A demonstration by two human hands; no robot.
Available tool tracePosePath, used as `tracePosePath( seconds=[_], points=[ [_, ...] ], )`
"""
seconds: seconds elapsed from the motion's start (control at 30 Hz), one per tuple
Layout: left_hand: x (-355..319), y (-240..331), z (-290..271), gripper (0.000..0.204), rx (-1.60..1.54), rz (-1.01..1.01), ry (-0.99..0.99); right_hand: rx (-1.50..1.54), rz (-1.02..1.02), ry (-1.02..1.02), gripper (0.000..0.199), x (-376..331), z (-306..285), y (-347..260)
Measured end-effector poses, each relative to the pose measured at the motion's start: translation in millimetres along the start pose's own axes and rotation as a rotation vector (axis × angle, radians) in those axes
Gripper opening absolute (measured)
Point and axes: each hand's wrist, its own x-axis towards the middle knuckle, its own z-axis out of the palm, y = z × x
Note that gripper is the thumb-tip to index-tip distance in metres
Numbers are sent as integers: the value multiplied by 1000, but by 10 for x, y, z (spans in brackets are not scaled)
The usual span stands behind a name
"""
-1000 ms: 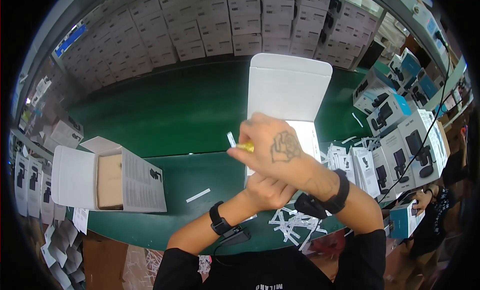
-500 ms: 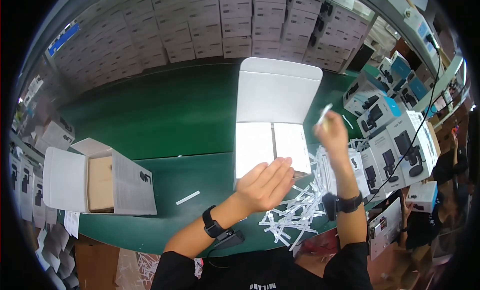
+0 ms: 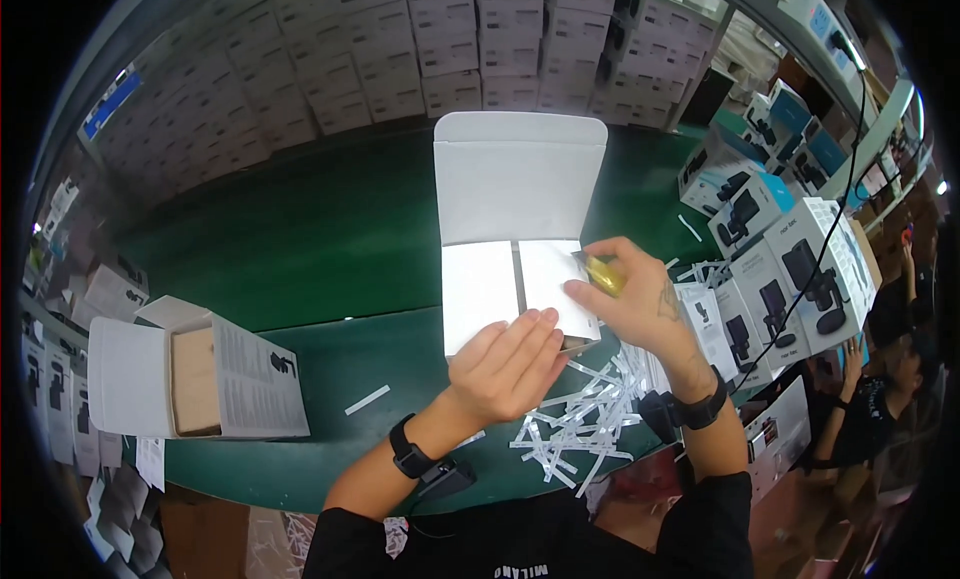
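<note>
A white carton (image 3: pixel 520 174) stands before me with its lid raised. Its two inner flaps (image 3: pixel 480 289) lie folded in, with a narrow dark gap between them. My left hand (image 3: pixel 508 367) rests flat across the near edge of the flaps, fingers stretched out together. At the right flap, my right hand (image 3: pixel 625 294) grips a small yellow tool (image 3: pixel 604 275) with a dark tip, near the carton's right edge. The tool's exact kind is not clear, as fingers cover part of it.
A pile of white paper strips (image 3: pixel 580 429) lies right of the carton, and a single strip (image 3: pixel 367 399) to its left. An open carton (image 3: pixel 262 379) with a brown insert stands at left. Printed boxes (image 3: pixel 790 269) crowd the right; stacked cartons (image 3: pixel 450 39) line the back.
My right hand has come left and down to the carton's right flap. The white strip seen at its fingers is no longer visible there. My left hand still lies on the flaps.
</note>
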Motion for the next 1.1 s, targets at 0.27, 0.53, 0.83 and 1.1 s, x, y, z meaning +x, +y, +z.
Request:
tracePosePath(
  seconds=[0.27, 0.53, 0.83, 1.1],
  points=[
    [11, -4, 3, 21, 4, 7, 7, -3, 52, -15, 22, 13, -169, 174],
    [13, -16, 23, 18, -18, 10, 25, -108, -106, 50, 19, 93, -118, 152],
    [-1, 11, -2, 21, 16, 9, 20, 80, -13, 86, 21, -47, 81, 183],
    [9, -23, 11, 17, -7, -6, 24, 780, -100, 250, 23, 118, 139, 370]
  ],
)
